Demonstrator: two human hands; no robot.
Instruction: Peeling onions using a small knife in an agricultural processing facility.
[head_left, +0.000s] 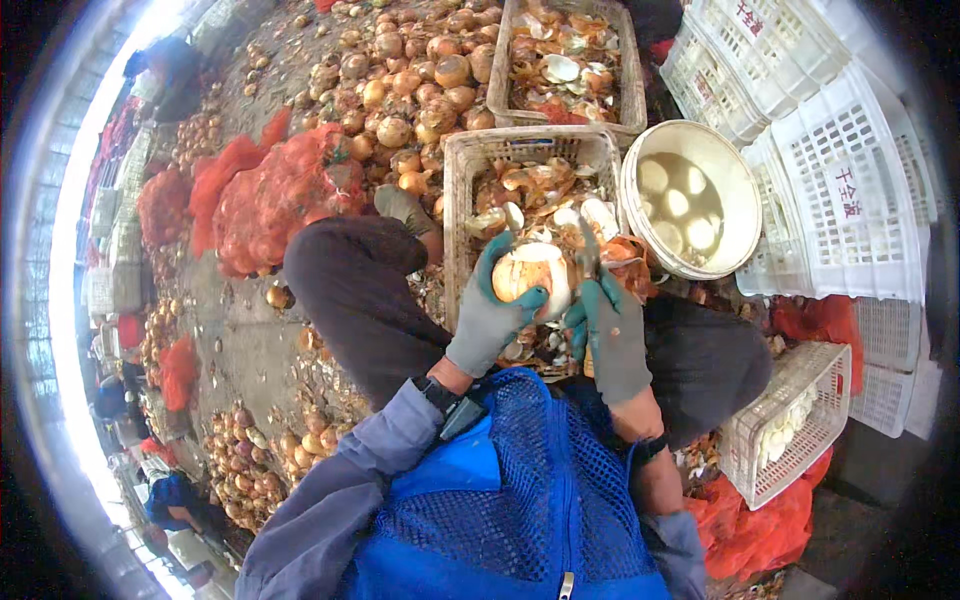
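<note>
My left hand [500,303], in a grey and green glove, is closed around a partly peeled onion [533,276]. Brown skin still covers part of the onion, and white flesh shows on its right side. My right hand [612,328], gloved the same way, grips a small knife [588,245] whose narrow blade points away from me, just right of the onion. Its handle is hidden in my fingers. Both hands are above a dirty white crate [462,190] between my knees, which holds onion skins and scraps [545,185].
A white bucket [742,215] with peeled onions in cloudy liquid stands right of the crate. Beyond is another scrap crate [635,85]. White crates [840,190] are stacked at right, near a small basket [735,460] of pale pieces. Loose onions [425,85] and red net sacks [285,200] lie left.
</note>
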